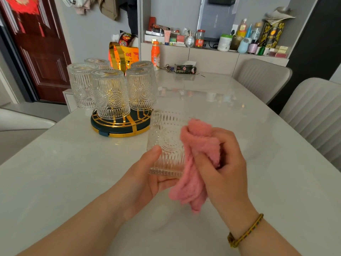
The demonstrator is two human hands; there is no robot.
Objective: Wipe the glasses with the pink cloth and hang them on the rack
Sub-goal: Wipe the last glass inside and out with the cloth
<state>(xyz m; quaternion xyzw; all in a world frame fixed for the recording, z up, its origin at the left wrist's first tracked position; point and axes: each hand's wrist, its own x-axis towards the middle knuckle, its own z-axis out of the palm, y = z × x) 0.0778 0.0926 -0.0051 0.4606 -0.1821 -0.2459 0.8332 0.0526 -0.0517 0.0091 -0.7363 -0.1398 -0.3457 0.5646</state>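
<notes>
Head: glass (167, 143) in left hand (146, 175), cloth (193, 182) in right hand (226, 163)

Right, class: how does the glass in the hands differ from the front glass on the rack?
The held glass is gripped by the left hand above the table; the front rack glass sits upside down on the rack. The pink cloth, in the right hand, presses the held glass; no hand or cloth touches the front rack glass. Both are clear with the same ribbed pattern.

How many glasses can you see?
6. Five glasses sit upside down on the rack; the sixth glass is in the left hand, beside the pink cloth. More could hide behind them.
</notes>
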